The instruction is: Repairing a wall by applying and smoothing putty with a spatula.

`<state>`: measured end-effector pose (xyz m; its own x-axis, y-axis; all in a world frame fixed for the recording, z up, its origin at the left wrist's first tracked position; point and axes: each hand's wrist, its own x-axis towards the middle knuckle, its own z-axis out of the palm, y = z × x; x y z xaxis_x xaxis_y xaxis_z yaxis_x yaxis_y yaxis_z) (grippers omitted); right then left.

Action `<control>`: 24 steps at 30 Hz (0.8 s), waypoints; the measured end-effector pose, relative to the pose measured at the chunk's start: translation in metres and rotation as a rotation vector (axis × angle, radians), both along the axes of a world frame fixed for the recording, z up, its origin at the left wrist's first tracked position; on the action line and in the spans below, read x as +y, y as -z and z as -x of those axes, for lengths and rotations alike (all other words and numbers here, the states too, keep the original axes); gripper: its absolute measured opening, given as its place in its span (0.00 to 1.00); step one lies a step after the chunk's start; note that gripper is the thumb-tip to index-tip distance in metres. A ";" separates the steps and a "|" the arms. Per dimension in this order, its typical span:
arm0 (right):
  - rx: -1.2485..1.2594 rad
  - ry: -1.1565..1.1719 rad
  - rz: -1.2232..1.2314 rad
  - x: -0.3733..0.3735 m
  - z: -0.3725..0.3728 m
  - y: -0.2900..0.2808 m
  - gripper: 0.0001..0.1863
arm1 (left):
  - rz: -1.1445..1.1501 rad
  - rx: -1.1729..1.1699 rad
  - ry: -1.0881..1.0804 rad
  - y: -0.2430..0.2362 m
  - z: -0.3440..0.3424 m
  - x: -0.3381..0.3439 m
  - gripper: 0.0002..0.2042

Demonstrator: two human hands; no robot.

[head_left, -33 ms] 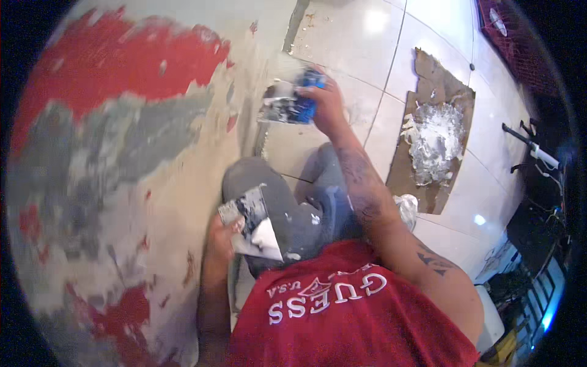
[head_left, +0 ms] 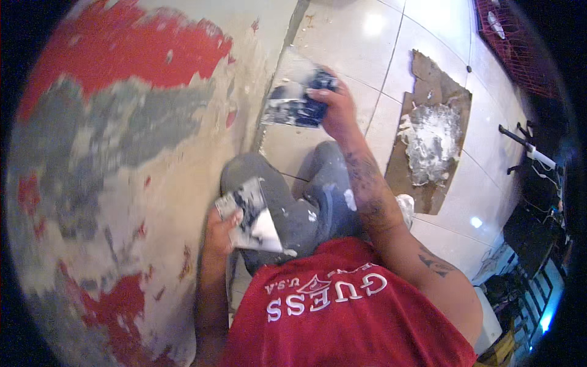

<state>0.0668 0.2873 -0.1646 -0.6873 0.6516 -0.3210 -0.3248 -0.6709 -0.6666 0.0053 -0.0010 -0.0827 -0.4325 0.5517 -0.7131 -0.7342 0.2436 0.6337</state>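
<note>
My right hand (head_left: 337,104) is closed around a wide filler knife (head_left: 293,98) with a dark blue grip area and a flat blade smeared with white paste. It is held low over the tiles beside the wall's foot; whether the blade touches the wall cannot be made out. My left hand (head_left: 221,231) grips a second filler knife (head_left: 252,215), a pale flat blade with dark and white smears, above my left thigh. To my left stands the patchy wall (head_left: 177,165), its surface red, grey and cream.
On the tiled floor (head_left: 354,55) at right lies a torn piece of brown cardboard (head_left: 449,92) bearing a spread of white paste (head_left: 434,144). Dark stand legs (head_left: 513,137) and cables are at the far right. A red mesh-like item (head_left: 520,37) sits at the upper right.
My right hand and its filler knife have shifted slightly right and down, with the blade turned so more of it shows. My left hand has barely moved.
</note>
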 end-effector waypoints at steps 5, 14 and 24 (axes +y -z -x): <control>0.096 0.056 -0.121 -0.007 -0.081 -0.089 0.27 | -0.150 0.060 -0.248 0.004 -0.022 0.058 0.14; -0.135 -0.102 -1.278 -0.078 -0.136 -0.132 0.26 | -0.446 -0.021 -0.249 -0.018 -0.048 0.112 0.12; -0.628 -0.407 -1.486 -0.035 -0.174 -0.055 0.30 | -0.550 -0.007 -0.258 -0.021 -0.053 0.103 0.10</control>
